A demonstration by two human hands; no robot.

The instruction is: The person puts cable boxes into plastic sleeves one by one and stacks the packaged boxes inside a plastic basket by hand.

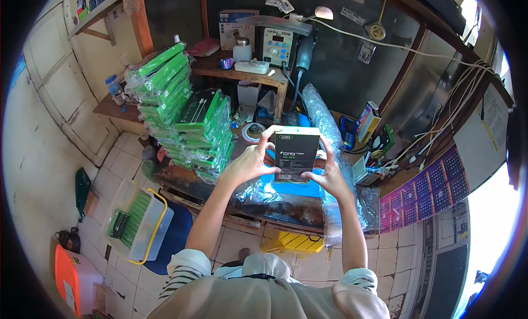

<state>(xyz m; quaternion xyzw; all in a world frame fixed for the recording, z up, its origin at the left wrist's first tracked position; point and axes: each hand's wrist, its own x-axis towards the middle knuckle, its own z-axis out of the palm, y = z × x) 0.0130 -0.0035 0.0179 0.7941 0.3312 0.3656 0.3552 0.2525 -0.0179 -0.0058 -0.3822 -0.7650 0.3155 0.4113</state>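
Between both hands I hold up a black charging cable box (296, 161) with white print, its printed face toward me. My left hand (257, 161) grips its left side, thumb near the lower corner and a finger at the top. On the right edge my right hand (329, 173) closes in the same way, thumb at the bottom corner. Beneath the box lies a blue mat (300, 188) on the dark workbench (264, 213). Crumpled clear plastic (256, 192) rests below my left hand, and a roll of bubble wrap (322, 107) lies behind my right.
Tall stacks of plastic-wrapped green and black boxes (165, 93) stand at the left. A soldering or hot-air station (276, 47) sits on a raised shelf. A clear bin (118, 231) of green boxes is lower left, a yellow crate (291, 243) under the bench. Cables (440, 115) hang at right.
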